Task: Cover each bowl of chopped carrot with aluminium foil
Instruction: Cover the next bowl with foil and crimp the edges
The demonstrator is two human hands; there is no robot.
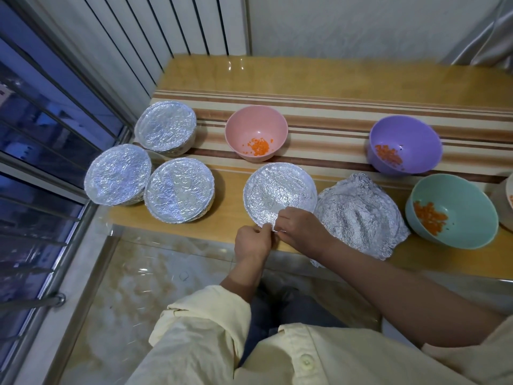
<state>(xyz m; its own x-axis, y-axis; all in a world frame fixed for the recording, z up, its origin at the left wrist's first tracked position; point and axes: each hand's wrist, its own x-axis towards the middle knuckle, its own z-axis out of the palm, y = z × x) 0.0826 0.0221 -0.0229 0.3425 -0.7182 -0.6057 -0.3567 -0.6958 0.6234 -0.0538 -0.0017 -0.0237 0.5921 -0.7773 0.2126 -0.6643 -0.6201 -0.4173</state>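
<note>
- Beside a barred window stands a wooden counter (333,76) with a striped mat.
- At its near edge sits the centre bowl (280,190), its top already under foil. The left hand (252,241) and the right hand (301,227) both pinch the foil border at the near rim.
- Foil is thin, light and probably tears easily, so it is best held at the border and folded down gently.
- Three covered bowls (177,190) stand at the left. The pink bowl (256,126), purple bowl (405,140) and teal bowl (455,201) hold carrot and are uncovered.
- Loose foil (361,215) lies just beside the centre bowl.
</note>
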